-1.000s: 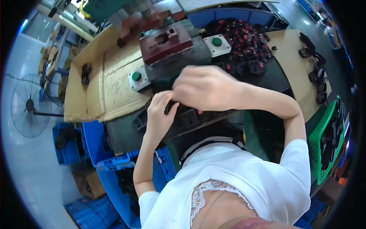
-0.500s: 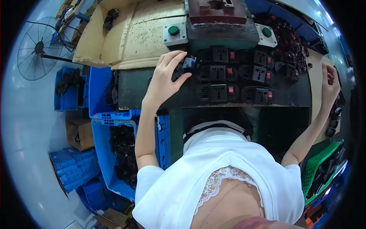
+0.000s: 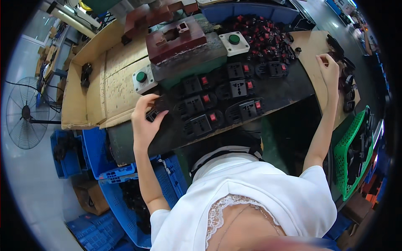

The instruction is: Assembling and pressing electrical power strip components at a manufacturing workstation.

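Note:
My left hand [image 3: 143, 124] is at the left of the dark workbench, its thumb and fingers curled round a small black plastic part [image 3: 151, 114], mostly hidden by the fingers. To its right lie several black power sockets [image 3: 194, 105] with red switches, set out in rows. My right hand [image 3: 329, 70] is raised over a cardboard sheet [image 3: 307, 46] at the right, with thumb and fingertips bent together. Whether anything sits in that pinch is too small to see.
Behind the sockets stands a dark red metal fixture [image 3: 176, 44], flanked by green push buttons [image 3: 141, 77]. Red and black parts [image 3: 268, 39] are heaped at the back right. An open cardboard box [image 3: 121, 79] lies far left; blue crates [image 3: 125, 209] and a green basket [image 3: 351, 154] flank me.
The whole view has turned and shifted. My left hand has drawn a little away from the socket rows, keeping the black part. My right hand's fingertips have come together over the cardboard.

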The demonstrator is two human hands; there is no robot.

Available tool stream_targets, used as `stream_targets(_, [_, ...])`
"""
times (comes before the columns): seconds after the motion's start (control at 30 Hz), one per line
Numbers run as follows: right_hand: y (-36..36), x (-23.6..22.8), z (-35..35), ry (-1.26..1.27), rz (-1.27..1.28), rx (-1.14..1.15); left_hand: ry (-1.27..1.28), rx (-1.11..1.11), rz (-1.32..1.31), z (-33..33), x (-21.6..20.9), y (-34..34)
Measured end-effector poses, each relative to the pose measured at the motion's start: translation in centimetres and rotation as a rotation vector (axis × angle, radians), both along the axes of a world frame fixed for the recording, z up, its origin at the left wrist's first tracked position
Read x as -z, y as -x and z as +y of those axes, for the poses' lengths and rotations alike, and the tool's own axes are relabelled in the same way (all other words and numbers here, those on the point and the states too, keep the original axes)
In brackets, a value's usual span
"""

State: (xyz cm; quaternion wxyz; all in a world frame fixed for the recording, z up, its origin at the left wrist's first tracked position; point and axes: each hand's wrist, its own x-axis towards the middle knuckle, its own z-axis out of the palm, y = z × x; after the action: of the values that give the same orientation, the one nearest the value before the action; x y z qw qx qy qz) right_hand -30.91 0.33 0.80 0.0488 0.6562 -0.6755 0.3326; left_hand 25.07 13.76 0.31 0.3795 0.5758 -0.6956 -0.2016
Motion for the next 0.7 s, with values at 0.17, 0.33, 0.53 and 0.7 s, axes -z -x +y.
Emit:
stream_targets(0.17, [1.1, 1.7, -3.4, -0.057, -0.032, -0.162, 0.074, 0.099, 1.258, 1.7, 0.6, -0.6])
stream_targets(0.33, [3.4, 4.8, -8.7, -0.212, -0.064, -0.273, 0.052, 0.13, 1.341, 2.4, 2.4, -1.6])
stream_targets(0.53, [5.6, 6.5, -12.2, -0.321, 0.026, -0.316, 0.104, 0.177, 1.439, 2.8, 1.4, -0.6])
stream_targets(0.7, [2.6, 5.6, -11.1, -0.365, -0.185, -0.34, 0.028, -0.142, 1.218, 3.8, 1.4, -1.1])
